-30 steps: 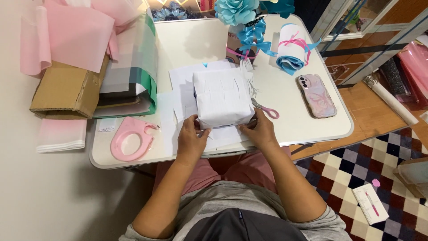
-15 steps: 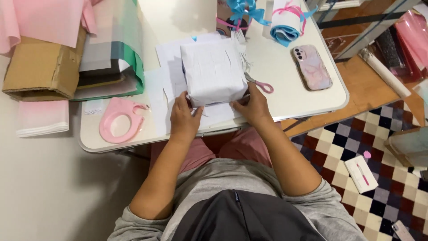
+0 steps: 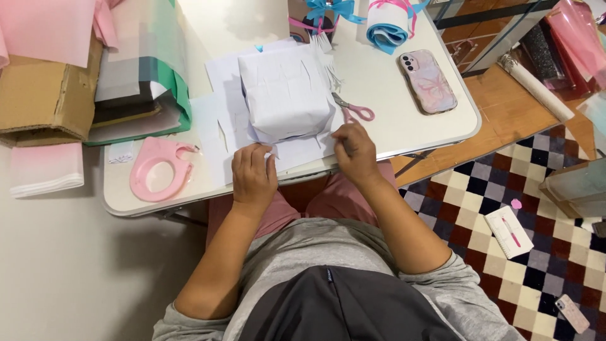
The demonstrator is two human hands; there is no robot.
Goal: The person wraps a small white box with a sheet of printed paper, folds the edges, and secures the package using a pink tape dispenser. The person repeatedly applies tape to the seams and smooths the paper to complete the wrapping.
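Note:
A box wrapped in white paper point(image 3: 285, 95) sits on the white table point(image 3: 404, 123), on loose white sheets. My left hand point(image 3: 252, 175) rests at the near left corner of the wrapping, fingers curled on the paper flap. My right hand point(image 3: 355, 150) presses the paper edge at the near right corner, fingers bent. Pink-handled scissors point(image 3: 355, 111) lie just beyond my right hand, beside the box.
A pink tape dispenser point(image 3: 158, 167) lies left of my left hand. A phone in a pink case point(image 3: 428, 81) is at the right. Cardboard box point(image 3: 44, 98), green and pink paper stacks at the left. Ribbon rolls point(image 3: 386, 25) at the back. Checked floor at the right.
The camera view has shifted, so the table sits higher in frame. Both hands have slid back from the box's near face to the paper flap at the table's front edge.

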